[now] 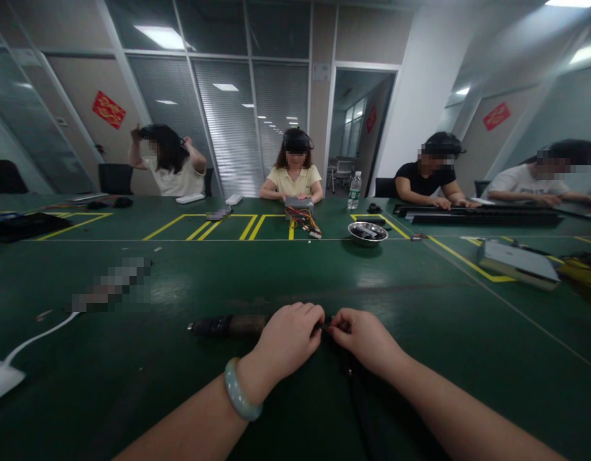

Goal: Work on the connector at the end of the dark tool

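The bottle label is too small to read from where I stand: the clear plastic bottle with a green-and-white label (354,192) is upright at about twelve o'clock from the hands. The gold markings on the red door sign (109,110), far off toward ten o'clock, are blurred too.

The left hand (292,333), below a pale green stone-like bangle (242,390), lies curled over a dark cylindrical tool with a metal tip (242,325), which rests on the green counter (189,384) with its tip toward nine o'clock. The left fingers are closed down around the tool's far end. Beside them, nearly touching, the right hand (365,336) has thumb and forefinger pinched together on a small dark piece (325,327), the other fingers folded in.

The left hand hides much of the tool, and I can't make out whether the piece is part of it. A black cord (355,390) runs toward half past five and fades into shadow. At one o'clock stands a round shiny metal bowl (368,239), its dark contents indistinct. A pixelated patch covers something at half past nine; the white plastic device (0,381) past eight o'clock is cut off.
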`<action>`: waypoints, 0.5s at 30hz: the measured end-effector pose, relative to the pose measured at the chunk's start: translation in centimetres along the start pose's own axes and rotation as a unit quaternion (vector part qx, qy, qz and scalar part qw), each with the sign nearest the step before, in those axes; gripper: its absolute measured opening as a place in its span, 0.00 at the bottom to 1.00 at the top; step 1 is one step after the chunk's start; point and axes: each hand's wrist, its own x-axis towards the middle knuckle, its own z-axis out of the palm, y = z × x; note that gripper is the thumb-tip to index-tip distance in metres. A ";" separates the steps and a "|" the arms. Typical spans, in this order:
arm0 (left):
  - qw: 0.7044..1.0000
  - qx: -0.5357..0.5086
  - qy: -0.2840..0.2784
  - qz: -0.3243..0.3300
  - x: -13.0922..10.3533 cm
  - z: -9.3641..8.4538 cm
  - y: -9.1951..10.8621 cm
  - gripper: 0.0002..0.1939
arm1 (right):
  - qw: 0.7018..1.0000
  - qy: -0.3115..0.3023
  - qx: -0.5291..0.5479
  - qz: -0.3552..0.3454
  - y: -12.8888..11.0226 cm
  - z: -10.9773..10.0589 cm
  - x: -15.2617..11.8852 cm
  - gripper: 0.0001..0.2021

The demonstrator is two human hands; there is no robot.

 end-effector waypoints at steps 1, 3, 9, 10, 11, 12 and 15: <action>1.000 0.001 0.002 0.000 0.0 0.0 0.0 0.05 | 1.000 -0.001 0.002 0.000 0.0 0.0 0.0 0.06; 1.000 0.002 0.003 -0.001 -0.1 0.1 0.0 0.05 | 1.000 -0.001 0.004 -0.005 0.0 0.0 0.0 0.06; 1.000 0.010 0.006 0.003 -0.1 0.3 0.3 0.02 | 1.000 0.002 -0.009 -0.022 0.0 -0.1 0.0 0.05; 1.000 0.014 0.009 0.002 0.0 0.4 0.4 0.02 | 1.000 0.003 -0.012 -0.021 0.0 -0.1 0.0 0.05; 1.000 0.018 0.012 0.003 0.0 0.5 0.5 0.02 | 1.000 0.005 -0.014 -0.020 0.0 -0.1 0.0 0.05; 1.000 0.019 0.014 0.005 0.0 0.6 0.5 0.02 | 1.000 0.006 -0.017 -0.019 0.0 -0.1 0.1 0.05; 1.000 0.010 0.016 0.017 0.0 0.9 0.5 0.02 | 1.000 0.002 -0.018 -0.016 0.1 -0.1 0.2 0.06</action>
